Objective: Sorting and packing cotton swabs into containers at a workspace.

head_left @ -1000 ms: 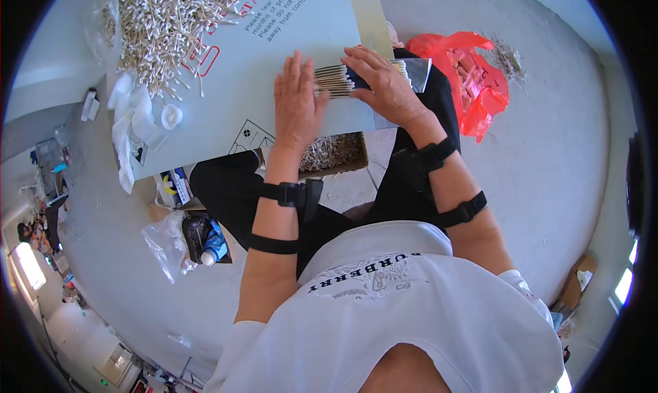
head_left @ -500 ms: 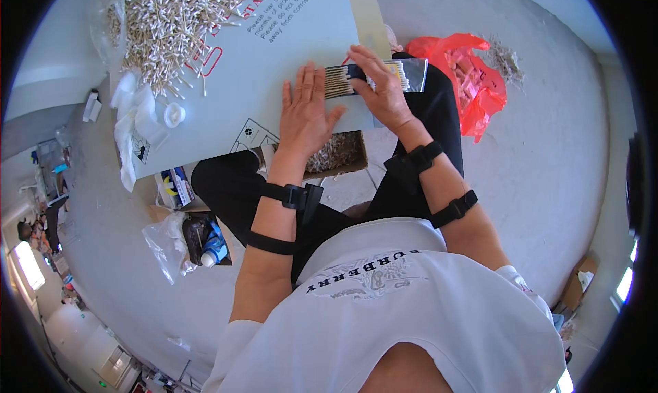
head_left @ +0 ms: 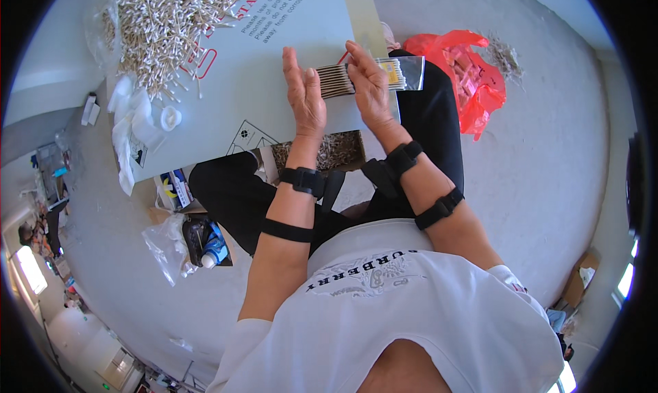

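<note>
A flat row of cotton swabs (head_left: 334, 81) lies near the right edge of the table, between my two hands. My left hand (head_left: 306, 103) stands on edge at the swabs' left end, fingers straight and together, thumb raised. Over the middle of the row is my right hand (head_left: 372, 94), its fingers stretched out and its palm turned toward the left hand. Past its fingers, white swab tips and a yellow label show in a clear plastic packet (head_left: 412, 73) that reaches past the table edge. My right hand hides part of the packet.
A big pile of loose cotton swabs (head_left: 168, 33) covers the table's far left. White film (head_left: 142, 122) and a small white roll (head_left: 171, 117) lie nearer. Below the table edge is a box of swabs (head_left: 332, 151). A red plastic bag (head_left: 473, 84) sits on the floor at right.
My left hand has turned from lying flat to standing on edge at the swabs' left end, uncovering that end. My right hand has shifted slightly left.
</note>
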`<state>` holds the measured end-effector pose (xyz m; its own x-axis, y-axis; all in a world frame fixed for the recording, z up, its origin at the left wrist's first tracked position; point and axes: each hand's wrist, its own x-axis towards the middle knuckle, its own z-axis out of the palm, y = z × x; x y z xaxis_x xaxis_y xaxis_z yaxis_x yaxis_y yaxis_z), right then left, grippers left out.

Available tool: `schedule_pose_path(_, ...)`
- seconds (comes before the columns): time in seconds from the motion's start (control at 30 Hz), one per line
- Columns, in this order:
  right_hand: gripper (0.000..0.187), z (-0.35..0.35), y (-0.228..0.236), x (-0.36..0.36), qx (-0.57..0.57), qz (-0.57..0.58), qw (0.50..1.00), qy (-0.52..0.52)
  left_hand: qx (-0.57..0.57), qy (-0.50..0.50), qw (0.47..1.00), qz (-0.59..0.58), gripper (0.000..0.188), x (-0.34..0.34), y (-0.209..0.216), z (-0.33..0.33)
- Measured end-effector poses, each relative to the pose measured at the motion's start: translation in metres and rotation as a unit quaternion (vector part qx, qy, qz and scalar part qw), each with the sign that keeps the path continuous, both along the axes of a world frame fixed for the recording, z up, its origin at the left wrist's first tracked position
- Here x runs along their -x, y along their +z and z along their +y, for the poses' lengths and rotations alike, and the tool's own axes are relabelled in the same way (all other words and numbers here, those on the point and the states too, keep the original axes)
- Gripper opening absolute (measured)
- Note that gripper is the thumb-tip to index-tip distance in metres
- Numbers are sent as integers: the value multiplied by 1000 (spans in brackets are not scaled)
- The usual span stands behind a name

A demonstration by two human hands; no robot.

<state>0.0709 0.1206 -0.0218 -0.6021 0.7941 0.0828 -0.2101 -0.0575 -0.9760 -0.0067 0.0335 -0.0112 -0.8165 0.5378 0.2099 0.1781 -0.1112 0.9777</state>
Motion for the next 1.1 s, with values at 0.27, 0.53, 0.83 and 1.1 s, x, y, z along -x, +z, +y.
schedule_pose_path(0.27,35,8,42,-56,-476,-256,839,63,415,-131,809,394,78,-6,15,-33)
schedule_pose_path(0.53,51,-16,38,-70,-559,-376,730,114,415,-139,806,398,84,-8,14,-37)
schedule_pose_path(0.83,48,1,30,-59,-507,-284,811,64,418,-141,806,396,83,-8,16,-37)
schedule_pose_path(1.1,15,11,22,-45,-520,-241,819,38,421,-136,803,399,84,-8,15,-37)
